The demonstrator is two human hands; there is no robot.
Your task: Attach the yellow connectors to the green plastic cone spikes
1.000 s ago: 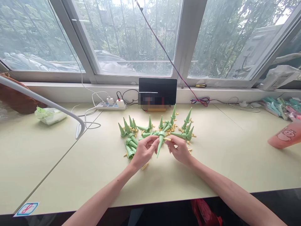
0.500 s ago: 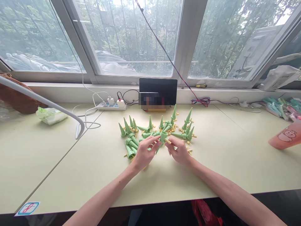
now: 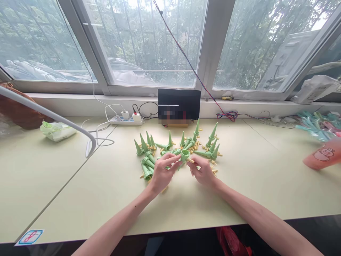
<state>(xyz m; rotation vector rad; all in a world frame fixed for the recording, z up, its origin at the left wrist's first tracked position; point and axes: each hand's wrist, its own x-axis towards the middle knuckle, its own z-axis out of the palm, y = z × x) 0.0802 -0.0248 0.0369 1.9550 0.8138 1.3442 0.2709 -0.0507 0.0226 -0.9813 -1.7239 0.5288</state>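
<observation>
My left hand [image 3: 165, 170] is closed around a green plastic plant watering spike [image 3: 184, 155], its round open end tilted up toward me and its tip pointing down. My right hand [image 3: 201, 170] pinches a small yellow plastic valve [image 3: 190, 160] against the side of the spike, just below the rim. Whether the valve sits in a hole there cannot be made out. Behind and beside my hands, several green spikes [image 3: 147, 161] lie or stand on the table, many with yellow valves fitted. Loose yellow valves [image 3: 195, 145] are scattered among them.
A dark tablet [image 3: 179, 101] leans at the back of the table [image 3: 106, 199]. Left of it lies a power strip [image 3: 127, 121] with cables. A white lamp arm [image 3: 53, 110] and a tissue pack [image 3: 58, 131] are at left, an orange cup [image 3: 323, 155] at right.
The spike in my left hand has tilted, so its open end faces me more. My right hand stays almost in place with the yellow valve at its side.
</observation>
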